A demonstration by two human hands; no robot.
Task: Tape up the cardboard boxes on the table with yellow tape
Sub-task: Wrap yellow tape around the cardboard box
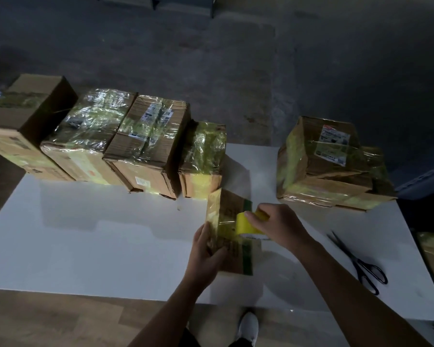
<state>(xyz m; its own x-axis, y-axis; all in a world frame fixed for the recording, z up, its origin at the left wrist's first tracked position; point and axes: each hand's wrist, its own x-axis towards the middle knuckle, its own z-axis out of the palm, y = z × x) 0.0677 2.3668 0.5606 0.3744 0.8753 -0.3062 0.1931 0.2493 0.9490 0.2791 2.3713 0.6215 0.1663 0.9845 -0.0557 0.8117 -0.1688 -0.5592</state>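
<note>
A small cardboard box [232,211] with a green stripe lies on the white table [110,234] in front of me. My left hand [207,249] grips the box's left side, thumb on its top face. My right hand [277,224] holds a roll of yellow tape [248,225] against the top of the box. A shiny yellow strip runs from the roll leftward over the box top toward my left hand.
Several taped boxes stand in a row at the table's far left [145,144], and two stacked taped boxes [331,166] stand at the far right. Black scissors [358,264] lie on the table to the right of my arm. My shoe [248,326] shows below the table edge.
</note>
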